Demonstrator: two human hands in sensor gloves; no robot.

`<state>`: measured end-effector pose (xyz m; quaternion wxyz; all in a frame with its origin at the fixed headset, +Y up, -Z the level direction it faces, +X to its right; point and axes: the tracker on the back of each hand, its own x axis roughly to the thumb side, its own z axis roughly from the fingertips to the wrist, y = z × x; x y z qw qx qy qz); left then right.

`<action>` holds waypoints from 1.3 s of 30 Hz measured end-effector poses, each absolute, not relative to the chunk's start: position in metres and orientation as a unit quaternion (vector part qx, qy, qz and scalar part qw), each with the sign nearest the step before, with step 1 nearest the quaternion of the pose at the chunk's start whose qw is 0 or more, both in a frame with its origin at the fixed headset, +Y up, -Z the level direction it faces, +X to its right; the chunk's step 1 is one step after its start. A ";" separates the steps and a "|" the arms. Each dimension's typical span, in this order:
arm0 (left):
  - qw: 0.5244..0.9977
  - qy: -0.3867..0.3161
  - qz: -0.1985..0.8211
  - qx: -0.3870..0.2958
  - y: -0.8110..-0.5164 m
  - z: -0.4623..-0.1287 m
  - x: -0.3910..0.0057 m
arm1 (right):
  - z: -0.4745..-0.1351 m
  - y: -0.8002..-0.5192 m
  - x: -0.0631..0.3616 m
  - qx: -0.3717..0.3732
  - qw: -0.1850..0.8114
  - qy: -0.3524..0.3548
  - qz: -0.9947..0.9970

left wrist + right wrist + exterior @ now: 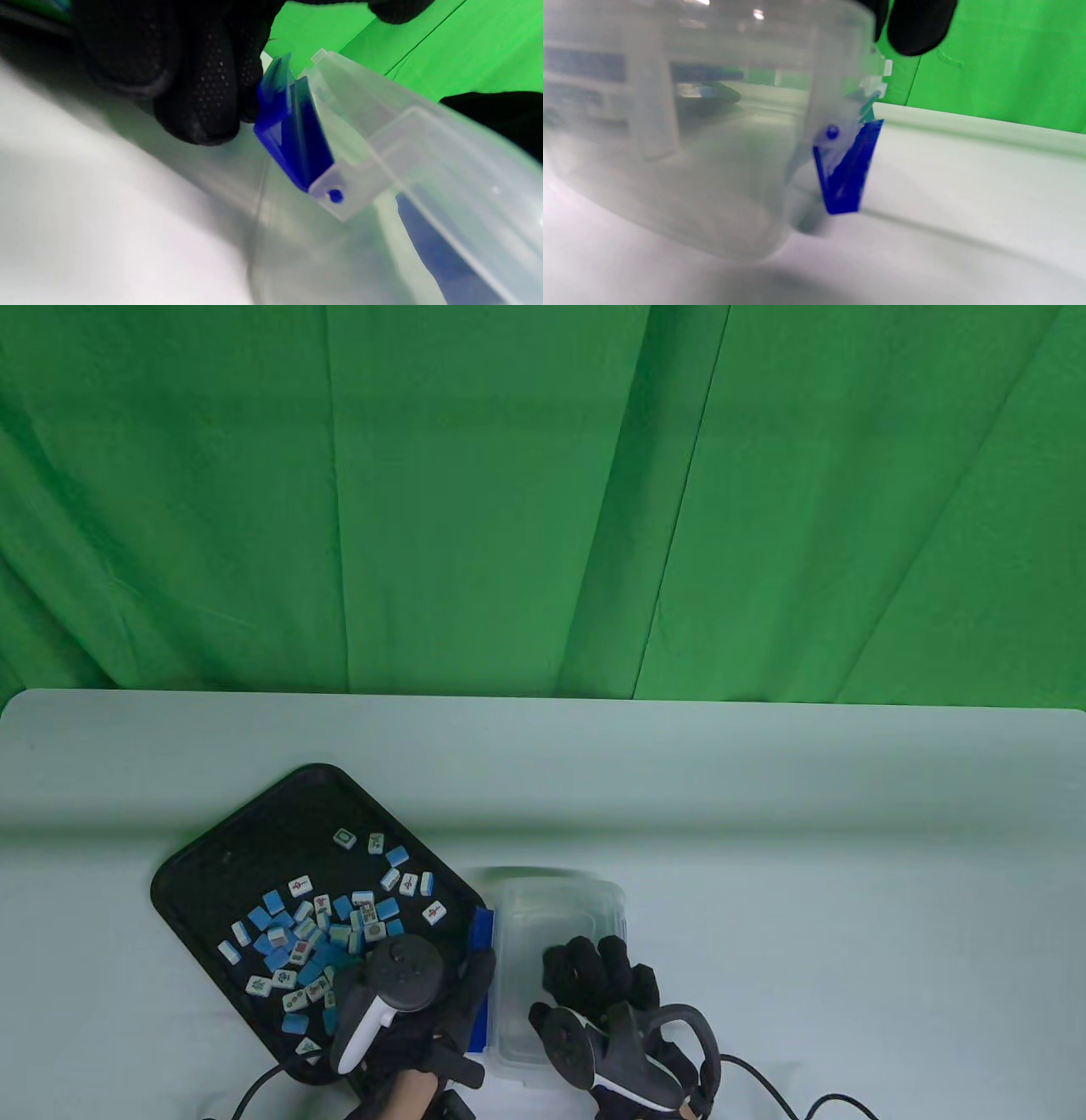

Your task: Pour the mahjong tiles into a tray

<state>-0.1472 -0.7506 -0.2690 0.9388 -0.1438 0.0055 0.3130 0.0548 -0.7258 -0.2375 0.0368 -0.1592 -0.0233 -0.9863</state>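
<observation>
A black tray (222, 848) lies at the table's front left with several blue-and-white mahjong tiles (322, 925) scattered in it. A clear plastic box (551, 903) with blue latches (481, 935) is just right of the tray; I see no tiles in it. My left hand (462, 997) grips its left side by the latch. In the left wrist view my fingers (203, 84) press beside the blue latch (292, 135) of the box (424, 169). My right hand (598, 976) holds the box's right side. In the right wrist view my fingertips (916, 25) curl over the rim of the tilted box (691, 148).
The pale table (764, 831) stretches to the right and back. A green cloth (543, 492) hangs behind it. Glove cables (814, 1103) trail off the front edge. The tray's near corner sits under my left wrist.
</observation>
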 end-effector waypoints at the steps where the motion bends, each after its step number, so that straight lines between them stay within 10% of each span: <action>1: 0.943 0.004 0.302 -0.136 -0.749 -0.268 -0.146 | -0.238 -0.726 0.055 -0.159 0.037 -0.023 -0.986; 39: 0.989 -0.042 0.119 -0.074 -0.736 -0.259 -0.108 | -0.237 -0.726 0.053 -0.157 0.041 -0.021 -0.986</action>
